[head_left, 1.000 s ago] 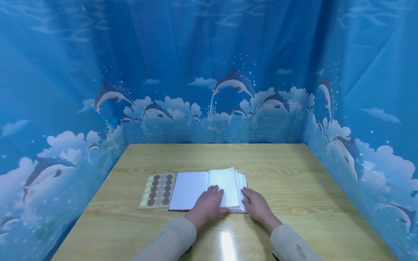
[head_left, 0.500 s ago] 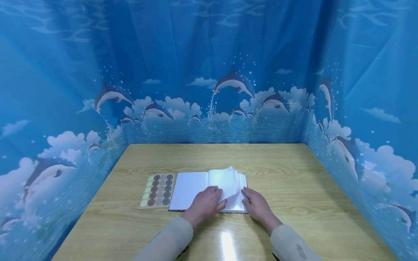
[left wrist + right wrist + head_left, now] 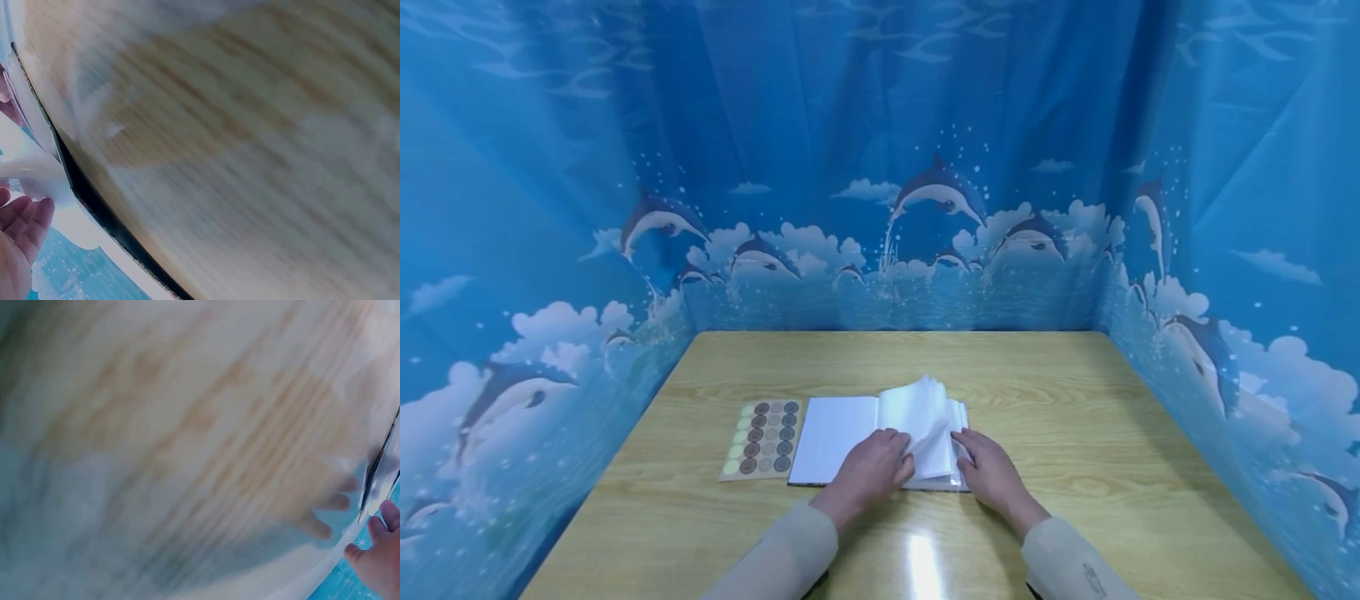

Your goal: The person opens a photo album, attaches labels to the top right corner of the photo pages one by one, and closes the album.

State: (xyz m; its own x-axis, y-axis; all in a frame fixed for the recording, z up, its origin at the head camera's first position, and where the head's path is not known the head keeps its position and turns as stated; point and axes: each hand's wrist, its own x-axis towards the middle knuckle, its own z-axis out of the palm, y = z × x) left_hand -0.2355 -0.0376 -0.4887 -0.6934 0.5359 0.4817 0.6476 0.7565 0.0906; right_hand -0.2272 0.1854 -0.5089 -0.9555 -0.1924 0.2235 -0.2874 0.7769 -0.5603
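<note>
Sleeves come first, two of them, pale and nearest of all, one for each arm. Just past them are two hands on one open book (image 3: 835,429), which lies flat on the wooden table (image 3: 1075,417) near the middle, a bit to the left. The left hand (image 3: 868,471) rests on the book near its fold, fingers lying loosely side by side, their tips against a bunch of white pages (image 3: 925,417). The right hand (image 3: 992,473) sits at the right edge of the book, and its fingertips touch the edges of the pages there; I cannot tell if it pinches a page or only presses. The bunch of pages stands up and curls between the two hands, and the left page of the book lies flat and blank. Both wrist views are very blurry, and they show only wood grain, a bit of book edge and some fingertips (image 3: 19,219). Left of the book, just beside it, lies one sticker sheet (image 3: 762,437) with round stickers in four columns, pale green, brown and grey. Far behind the table hangs one blue curtain (image 3: 880,167) on three sides, printed with dolphins, clouds and splashing water.
</note>
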